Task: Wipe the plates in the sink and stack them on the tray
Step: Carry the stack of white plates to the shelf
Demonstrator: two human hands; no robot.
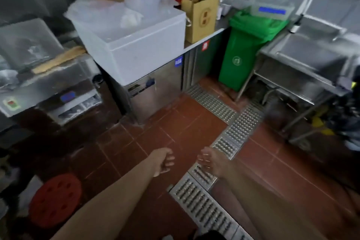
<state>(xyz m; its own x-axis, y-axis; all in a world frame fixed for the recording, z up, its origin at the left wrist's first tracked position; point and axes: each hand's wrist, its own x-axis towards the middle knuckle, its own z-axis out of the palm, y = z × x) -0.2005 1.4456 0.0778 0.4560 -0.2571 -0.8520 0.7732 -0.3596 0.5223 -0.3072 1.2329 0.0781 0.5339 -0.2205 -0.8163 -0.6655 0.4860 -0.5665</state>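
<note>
- Both hands hung low in the frame over the red tile floor (194, 122), holding nothing: our left hand (162, 161) had its fingers loosely curled, and our right hand (209, 161), beside it over the drain grate (220, 142), looked relaxed too, though blur hid how its fingers lay.
- We saw no plates and no tray anywhere; both were out of view or lost in the blur.
- At the right of the frame stood the steel sink (303, 50), its basin showing only bare metal from where we looked.
- Left of the sink sat a green bin (239, 56), and at upper centre a white box (136, 48) rested on the steel counter.
- We judged the task not yet started.
- We expected the plates to be stiff, breakable and slick when wet, so we reckoned on gripping each one at its rim, thumb on top and fingers beneath, and setting it down flat.
</note>
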